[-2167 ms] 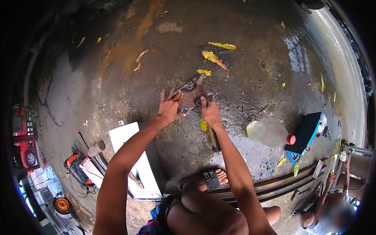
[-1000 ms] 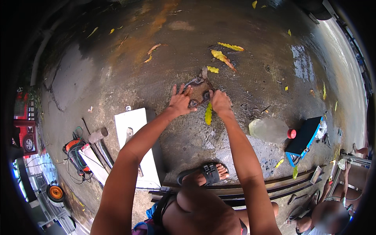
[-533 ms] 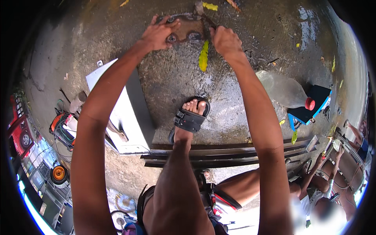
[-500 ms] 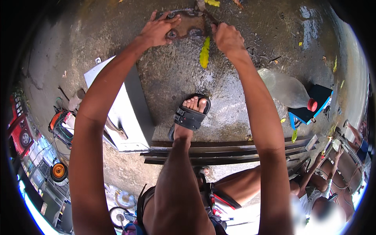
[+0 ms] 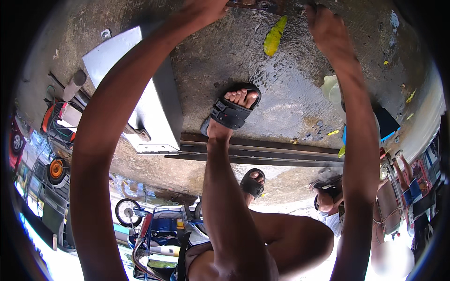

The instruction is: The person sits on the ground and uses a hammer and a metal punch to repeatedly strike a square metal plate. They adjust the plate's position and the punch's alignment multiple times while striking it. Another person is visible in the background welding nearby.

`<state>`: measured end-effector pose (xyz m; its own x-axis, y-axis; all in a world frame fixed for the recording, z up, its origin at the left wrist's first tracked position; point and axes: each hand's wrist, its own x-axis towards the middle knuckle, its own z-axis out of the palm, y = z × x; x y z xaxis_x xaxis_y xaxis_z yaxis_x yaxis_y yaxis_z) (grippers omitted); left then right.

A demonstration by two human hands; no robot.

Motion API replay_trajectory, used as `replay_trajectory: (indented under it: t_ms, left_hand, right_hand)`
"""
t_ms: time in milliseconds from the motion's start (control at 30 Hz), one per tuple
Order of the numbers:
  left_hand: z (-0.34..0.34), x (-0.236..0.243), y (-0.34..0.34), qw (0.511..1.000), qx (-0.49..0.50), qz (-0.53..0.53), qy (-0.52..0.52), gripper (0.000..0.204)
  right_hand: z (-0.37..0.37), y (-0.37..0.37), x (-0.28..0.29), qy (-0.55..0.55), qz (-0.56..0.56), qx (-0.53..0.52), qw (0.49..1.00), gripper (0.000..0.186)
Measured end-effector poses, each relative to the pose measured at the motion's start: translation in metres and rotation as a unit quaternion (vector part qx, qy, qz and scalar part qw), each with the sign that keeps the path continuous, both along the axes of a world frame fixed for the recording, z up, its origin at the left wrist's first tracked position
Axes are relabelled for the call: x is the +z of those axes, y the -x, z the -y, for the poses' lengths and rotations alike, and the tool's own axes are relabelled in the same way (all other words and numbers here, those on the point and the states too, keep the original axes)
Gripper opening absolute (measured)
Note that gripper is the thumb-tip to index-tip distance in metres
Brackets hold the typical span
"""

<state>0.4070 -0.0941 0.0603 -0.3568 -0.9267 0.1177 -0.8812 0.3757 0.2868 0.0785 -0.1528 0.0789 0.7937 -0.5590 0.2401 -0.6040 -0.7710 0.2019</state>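
Note:
At the top edge, a rusty brown metal plate [image 5: 262, 5] lies on the wet concrete, mostly cut off by the picture's rim. Beside its left end is my left hand [image 5: 206, 10], its fingers largely outside the picture. My right hand [image 5: 328, 29] is off to the plate's right, low over the ground, with its fingers curled closed. Whatever it grips is dark and cannot be made out here. A yellow-green leaf [image 5: 275, 36] lies on the ground between my hands.
A white and grey metal box [image 5: 164, 100] stands left, with a hammer [image 5: 75, 85] beyond it. Dark metal bars [image 5: 253, 152] lie behind my sandalled foot [image 5: 234, 105]. A clear plastic bottle [image 5: 331, 90] and a blue-black object [image 5: 386, 124] are by my right forearm. Another person [image 5: 328, 201] crouches lower right.
My view has tilted, and the plate and left hand now sit at the top rim. My right hand has moved right, away from the plate, still closed.

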Motion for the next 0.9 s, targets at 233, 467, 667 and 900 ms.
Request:
replay_trajectory:
  t_ms: [233, 467, 667, 900]
  left_hand:
    - [0.002, 0.012, -0.009, 0.976, -0.002, 0.149, -0.159, 0.079]
    - [0.003, 0.013, -0.008, 0.971, -0.047, 0.166, -0.167, 0.069]
    - [-0.008, -0.001, -0.003, 0.968, -0.022, 0.187, -0.167, 0.064]
    - [0.004, 0.032, 0.010, 0.937, -0.038, 0.271, -0.219, 0.068]
  right_hand:
    - [0.012, -0.097, 0.091, -0.432, -0.114, -0.346, 0.825, 0.047]
    - [-0.035, -0.061, 0.058, -0.439, 0.147, -0.301, 0.834, 0.031]
    - [-0.067, -0.028, -0.004, -0.616, 0.337, -0.195, 0.684, 0.048]
    - [-0.077, -0.018, -0.009, -0.709, 0.418, -0.237, 0.516, 0.045]
